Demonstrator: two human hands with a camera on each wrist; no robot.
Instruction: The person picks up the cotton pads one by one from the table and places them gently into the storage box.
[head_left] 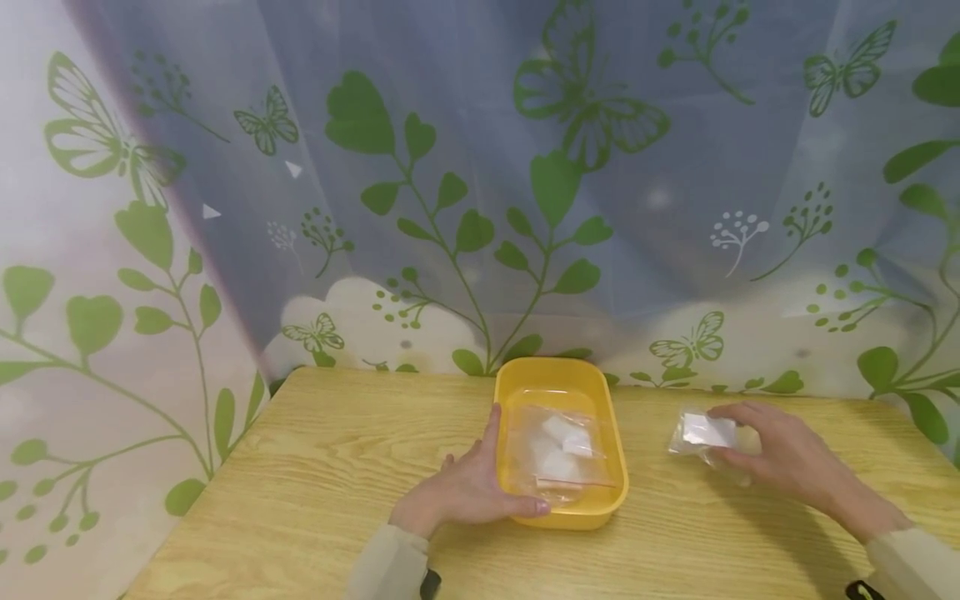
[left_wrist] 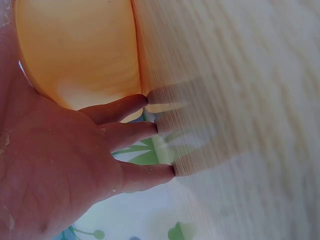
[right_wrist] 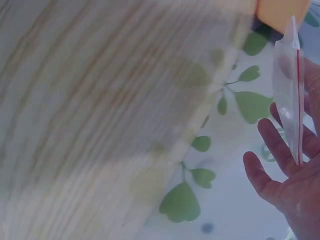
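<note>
My left hand (head_left: 461, 492) lies against the near left corner of a yellow plastic tray (head_left: 617, 467), thumb over the near rim and index finger along the left side. Its other fingers (left_wrist: 135, 134) reach down straight and spread in the left wrist view, tips at the wood. Clear zip bags (head_left: 525, 425) with white contents lie inside the tray. To the tray's right, my right hand (head_left: 795, 458) pinches another clear zip bag (head_left: 708, 429) holding something white, above the table. That bag's red seal strip (right_wrist: 300, 107) shows in the right wrist view, with the thumb out of sight there.
The wood-grain table (head_left: 337, 467) ends at the back against a hanging cloth (head_left: 450, 317) printed with green leaves and butterflies. The tray's far end stands close to this cloth. More printed cloth (head_left: 97, 417) hangs along the left side.
</note>
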